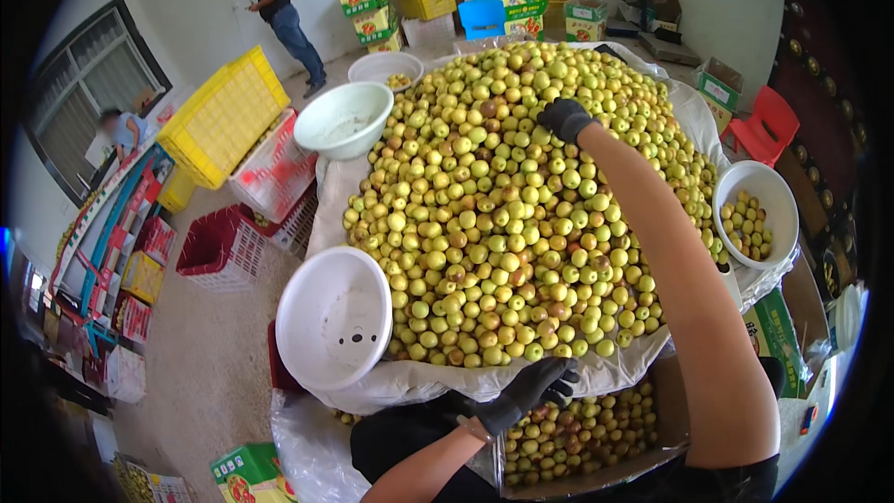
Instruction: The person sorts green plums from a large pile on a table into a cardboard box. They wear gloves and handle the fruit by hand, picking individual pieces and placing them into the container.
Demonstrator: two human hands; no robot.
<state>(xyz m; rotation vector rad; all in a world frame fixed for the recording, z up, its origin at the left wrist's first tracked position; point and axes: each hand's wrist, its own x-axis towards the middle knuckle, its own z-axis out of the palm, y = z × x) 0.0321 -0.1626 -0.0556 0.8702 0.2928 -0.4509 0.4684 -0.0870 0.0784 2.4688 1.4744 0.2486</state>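
A large heap of round yellow-green fruit (482, 209), some with brown patches, lies on a pale cloth (433, 381) before me. My right hand (564, 119), in a dark glove, reaches over the upper part of the heap and touches fruit there; whether its fingers hold one is hidden. My left hand (534, 391), gloved too, is at the near edge of the cloth, fingers apart and slightly bent, with no fruit visible in it. Below it stands a cardboard box (674, 405) lined with plastic, holding more of the same fruit (580, 436).
White basins (293, 342) and a pale green one (307, 122) flank the heap; the right basin (723, 185) holds fruit. Crates (223, 119), a red chair (765, 126) and a sorting rack (91, 272) stand around. One person (279, 10) stands behind, another (126, 131) is at far left.
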